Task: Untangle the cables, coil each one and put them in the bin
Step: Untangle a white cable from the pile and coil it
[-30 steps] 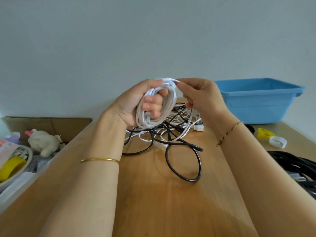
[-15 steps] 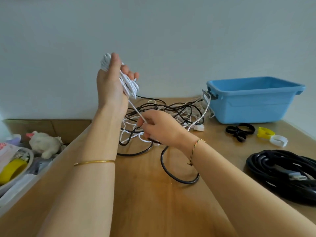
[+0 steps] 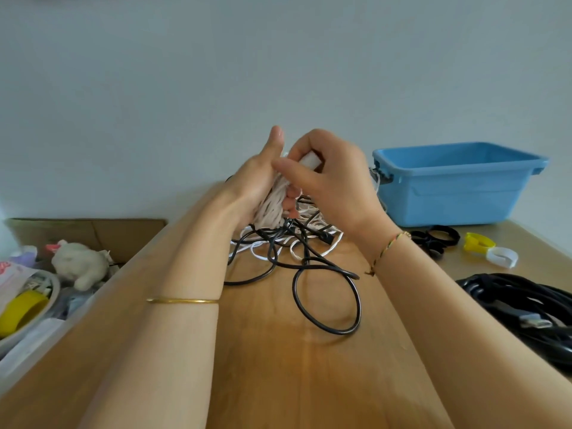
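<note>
The right hand (image 3: pixel 328 184) has come up, pinching the end of the white cable (image 3: pixel 272 209) just above the fingers of the left hand (image 3: pixel 253 184), which grip its coil; coiling seems almost finished.

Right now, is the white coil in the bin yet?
No, the left hand and right hand hold the white coil above the tangle, beside the bin.

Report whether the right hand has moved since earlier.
Yes: right hand rose to rim height of the blue bin, onto the white cable coil.
</note>
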The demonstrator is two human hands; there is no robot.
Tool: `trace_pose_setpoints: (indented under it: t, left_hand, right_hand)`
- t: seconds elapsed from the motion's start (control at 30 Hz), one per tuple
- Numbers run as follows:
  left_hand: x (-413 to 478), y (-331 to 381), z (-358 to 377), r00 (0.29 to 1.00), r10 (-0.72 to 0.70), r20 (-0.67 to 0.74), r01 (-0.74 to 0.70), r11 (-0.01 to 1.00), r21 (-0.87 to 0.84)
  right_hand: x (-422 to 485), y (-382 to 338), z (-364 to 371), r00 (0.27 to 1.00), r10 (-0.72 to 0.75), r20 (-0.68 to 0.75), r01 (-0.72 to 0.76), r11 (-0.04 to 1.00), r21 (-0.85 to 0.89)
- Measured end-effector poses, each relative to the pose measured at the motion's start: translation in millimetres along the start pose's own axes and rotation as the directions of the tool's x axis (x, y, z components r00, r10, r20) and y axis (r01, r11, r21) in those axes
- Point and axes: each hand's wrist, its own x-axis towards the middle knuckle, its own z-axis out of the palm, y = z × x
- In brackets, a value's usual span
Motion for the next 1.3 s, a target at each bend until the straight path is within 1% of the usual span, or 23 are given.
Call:
trace_pose_setpoints:
  t: [0.07,0.13,0.17,0.2,0.23,0.27,0.33,0.37,0.4,0.5,0.57,0.63,0.73,0.87,0.93,1.03,1.1,1.2,1.23,1.3]
  left_hand:
    - [-1,2,6,0.989,-0.086,0.121,0.102,0.987,-0.126]
    - [-2,2,11,0.959,-0.144,0.244,0.192,0.964,-0.186]
    - [-2,1,13,0.941,-0.17,0.292,0.232,0.953,-0.195]
    - [-3,1,15,0.927,-0.195,0.321,0.264,0.946,-0.19]
    - [-3,1,17,0.917,-0.218,0.335,0.287,0.942,-0.172]
    - [-4,2,20,0.912,-0.236,0.334,0.3,0.942,-0.152]
    - [-4,2,24,0.915,-0.249,0.317,0.306,0.941,-0.145]
    - [-4,2,25,0.917,-0.251,0.311,0.309,0.939,-0.154]
    - [-3,2,26,0.915,-0.259,0.31,0.32,0.934,-0.162]
    - [-2,0,25,0.892,-0.316,0.324,0.394,0.894,-0.212]
    - [-1,0,26,0.888,-0.336,0.315,0.418,0.874,-0.246]
    - [-1,0,32,0.898,-0.344,0.274,0.414,0.872,-0.263]
    - [-1,-1,42,0.908,-0.358,0.219,0.411,0.865,-0.288]
    - [2,-1,47,0.899,-0.374,0.228,0.433,0.838,-0.333]
    - [3,-2,49,0.912,-0.34,0.23,0.401,0.855,-0.327]
    - [4,-3,50,0.94,-0.258,0.221,0.315,0.907,-0.28]
    - [0,-2,50,0.947,-0.196,0.254,0.263,0.928,-0.266]
    - [-8,-2,55,0.943,-0.068,0.326,0.144,0.966,-0.215]
    - [-9,-3,60,0.948,-0.047,0.315,0.115,0.973,-0.201]
    - [-8,-5,71,0.972,-0.056,0.229,0.093,0.984,-0.154]
  right_hand:
    - [0,9,1,0.995,-0.089,-0.052,0.082,0.989,-0.124]
    - [0,17,5,0.975,-0.192,-0.107,0.146,0.929,-0.341]
    - [1,21,5,0.965,-0.222,-0.138,0.151,0.904,-0.4]
    - [1,24,5,0.963,-0.216,-0.159,0.138,0.907,-0.397]
    - [2,26,3,0.974,-0.164,-0.157,0.104,0.937,-0.334]
    - [2,26,-1,0.989,-0.079,-0.128,0.048,0.972,-0.228]
    - [2,27,-7,0.994,0.105,0.009,-0.105,0.994,-0.035]
    - [1,27,-9,0.988,0.148,0.048,-0.148,0.989,-0.006]
    - [1,27,-9,0.986,0.161,0.052,-0.161,0.987,-0.009]
    - [1,25,-4,0.984,0.17,-0.048,-0.174,0.98,-0.094]
    - [2,25,-3,0.977,0.206,-0.061,-0.213,0.966,-0.149]
    - [3,26,-6,0.969,0.241,-0.059,-0.248,0.95,-0.191]
    - [3,28,-8,0.963,0.251,-0.102,-0.269,0.933,-0.238]
    - [4,29,-13,0.956,0.236,-0.173,-0.271,0.937,-0.222]
    - [3,30,-16,0.952,0.225,-0.207,-0.268,0.94,-0.21]
    - [0,30,-23,0.937,0.229,-0.265,-0.288,0.934,-0.211]
    - [0,31,-32,0.914,0.262,-0.311,-0.333,0.92,-0.204]
    - [0,32,-46,0.875,0.315,-0.367,-0.405,0.892,-0.2]
    - [-2,32,-50,0.864,0.329,-0.382,-0.426,0.882,-0.202]
    - [-7,35,-57,0.839,0.352,-0.414,-0.456,0.87,-0.184]
